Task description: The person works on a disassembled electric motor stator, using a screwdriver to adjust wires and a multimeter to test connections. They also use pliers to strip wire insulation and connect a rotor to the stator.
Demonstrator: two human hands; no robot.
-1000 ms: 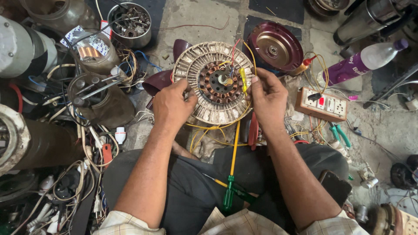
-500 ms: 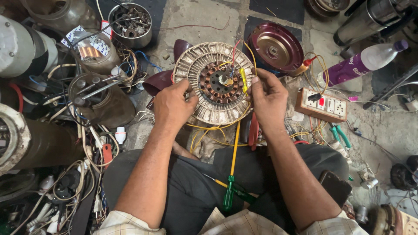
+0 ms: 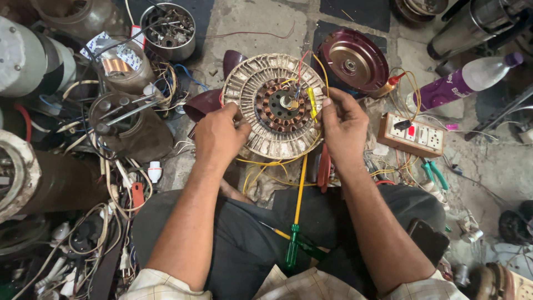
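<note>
The right hand has its fingers pinched shut on thin wires at the right side of the round motor winding, in the upper middle of the frame. The left hand curls closed on the left rim. The winding lies flat between both hands, equally near. A green screwdriver points up below it.

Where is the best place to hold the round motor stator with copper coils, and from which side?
Probably the pale outer rim of the stator, from both sides, as the left hand and right hand do. The disc is wide and flat; its coils and loose wires sit near the centre, so gripping there may damage them.
</note>
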